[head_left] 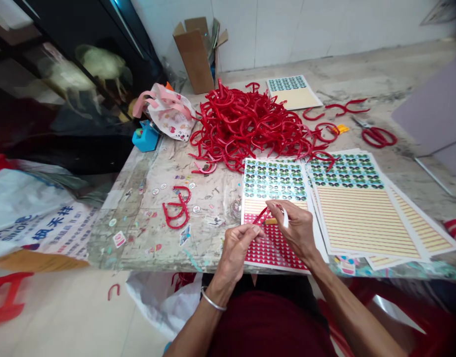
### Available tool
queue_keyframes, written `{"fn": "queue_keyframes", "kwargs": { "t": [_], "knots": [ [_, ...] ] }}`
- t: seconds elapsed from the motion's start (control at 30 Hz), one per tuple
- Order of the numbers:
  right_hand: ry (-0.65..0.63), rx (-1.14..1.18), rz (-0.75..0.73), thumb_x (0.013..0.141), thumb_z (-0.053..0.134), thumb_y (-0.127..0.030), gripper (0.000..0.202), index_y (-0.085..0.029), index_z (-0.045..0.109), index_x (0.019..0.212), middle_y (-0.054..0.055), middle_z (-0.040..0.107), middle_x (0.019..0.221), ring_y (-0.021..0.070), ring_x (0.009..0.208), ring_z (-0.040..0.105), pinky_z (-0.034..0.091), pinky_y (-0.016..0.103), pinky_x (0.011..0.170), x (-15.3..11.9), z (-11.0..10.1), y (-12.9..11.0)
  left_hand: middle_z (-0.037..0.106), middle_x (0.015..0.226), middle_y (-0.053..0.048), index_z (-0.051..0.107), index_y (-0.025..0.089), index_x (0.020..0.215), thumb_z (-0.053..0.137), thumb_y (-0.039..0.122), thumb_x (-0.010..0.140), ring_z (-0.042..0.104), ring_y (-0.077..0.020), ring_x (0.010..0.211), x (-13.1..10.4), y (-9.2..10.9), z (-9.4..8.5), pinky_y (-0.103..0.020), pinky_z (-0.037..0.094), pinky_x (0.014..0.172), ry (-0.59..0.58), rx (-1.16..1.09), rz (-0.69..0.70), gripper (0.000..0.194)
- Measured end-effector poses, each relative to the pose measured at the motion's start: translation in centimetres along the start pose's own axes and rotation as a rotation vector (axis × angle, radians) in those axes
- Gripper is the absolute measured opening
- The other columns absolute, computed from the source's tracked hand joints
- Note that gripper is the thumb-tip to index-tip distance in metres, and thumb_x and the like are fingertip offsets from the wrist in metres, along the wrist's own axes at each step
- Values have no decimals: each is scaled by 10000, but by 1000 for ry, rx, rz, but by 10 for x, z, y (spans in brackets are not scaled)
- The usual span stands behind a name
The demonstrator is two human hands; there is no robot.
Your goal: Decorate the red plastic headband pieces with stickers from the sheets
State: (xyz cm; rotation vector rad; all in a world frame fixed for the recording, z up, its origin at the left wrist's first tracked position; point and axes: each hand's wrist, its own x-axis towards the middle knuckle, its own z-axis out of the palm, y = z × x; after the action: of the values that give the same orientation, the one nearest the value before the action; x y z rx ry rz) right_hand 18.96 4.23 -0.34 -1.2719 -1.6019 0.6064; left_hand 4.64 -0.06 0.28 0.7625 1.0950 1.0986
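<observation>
My left hand [238, 244] pinches one end of a thin red curved piece [261, 215] above a sticker sheet [274, 248] with green pictures, yellow strips and rows of red stickers. Over the same sheet, my right hand [295, 229] has its fingers closed at the upper end of that piece. A white curled strip [285, 217] and a small yellowish stick [271, 221] show by the right fingers; how they are held is hard to make out. Several similar red pieces [178, 210] lie to the left. A large heap of red pieces [246, 124] is behind the sheet.
More printed sheets [365, 218] overlap on the right, and another sheet [295, 93] lies at the back. Red-handled scissors [378, 137] rest at the right. A patterned bag [172, 114], a blue holder [146, 138] and an open cardboard box [196, 57] stand back left.
</observation>
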Motion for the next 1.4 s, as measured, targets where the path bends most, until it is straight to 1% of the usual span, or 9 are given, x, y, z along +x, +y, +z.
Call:
{"fn": "queue_keyframes", "kwargs": {
  "t": [0.1,0.27,0.5,0.67,0.8,0.97,1.13,1.23,1.4],
  "knots": [
    [-33,71,75,858,532,-225,166,-208,696,876,35,699,871,175,785,653,515,304,715,0,1,0,632,697,-32,699,120,710,600,263,802,522,-122,693,-1,1,-1,-241,391,729,-23,-18,-9,197],
    [-1,163,164,838,567,-275,160,-201,709,840,33,706,857,169,741,657,527,256,573,-2,2,0,632,733,-38,698,117,744,586,258,818,521,-117,706,-3,4,-4,-243,390,753,-88,-38,-45,194],
    [54,22,-54,812,590,-136,123,-186,702,828,50,705,858,175,808,660,524,299,721,-3,-2,-6,641,725,-43,691,116,892,551,296,850,553,-128,699,-4,8,-3,-272,396,781,-154,57,-44,232],
    [39,6,-174,804,587,-95,141,-186,685,849,49,695,842,175,832,648,526,309,738,-5,-5,-12,603,647,-23,686,116,802,549,323,850,556,-138,720,0,13,0,-275,389,795,-177,170,8,253],
    [-11,1,-200,812,570,-85,195,-186,673,942,66,675,899,174,862,634,532,310,743,-11,-6,-13,562,655,-5,653,125,761,539,351,850,492,-108,649,6,18,1,-241,376,681,-224,226,-6,268],
    [-58,-4,-238,810,557,-65,238,-186,670,981,75,670,898,171,852,632,539,306,732,-15,-7,-11,495,637,12,608,129,717,515,379,855,433,-95,624,12,20,0,-218,348,615,-304,266,-44,300],
    [-83,23,-128,816,566,-112,245,-192,672,1021,89,680,973,188,898,639,546,326,758,-14,-6,-8,498,708,6,607,135,817,516,396,846,432,-99,642,10,18,4,-217,346,614,-280,199,-65,278],
    [-89,103,-20,812,592,-172,153,-197,707,909,78,693,966,196,901,648,548,332,769,-12,-3,-8,495,738,-1,608,134,871,516,372,848,415,-99,659,7,16,6,-216,341,629,-246,137,-51,257],
    [-104,230,198,789,632,-279,151,-203,722,884,60,712,909,204,861,660,553,317,724,-8,-1,-5,394,609,32,583,137,740,527,345,837,310,-82,558,2,9,3,-209,257,538,-145,157,-56,237]
  ]
}}
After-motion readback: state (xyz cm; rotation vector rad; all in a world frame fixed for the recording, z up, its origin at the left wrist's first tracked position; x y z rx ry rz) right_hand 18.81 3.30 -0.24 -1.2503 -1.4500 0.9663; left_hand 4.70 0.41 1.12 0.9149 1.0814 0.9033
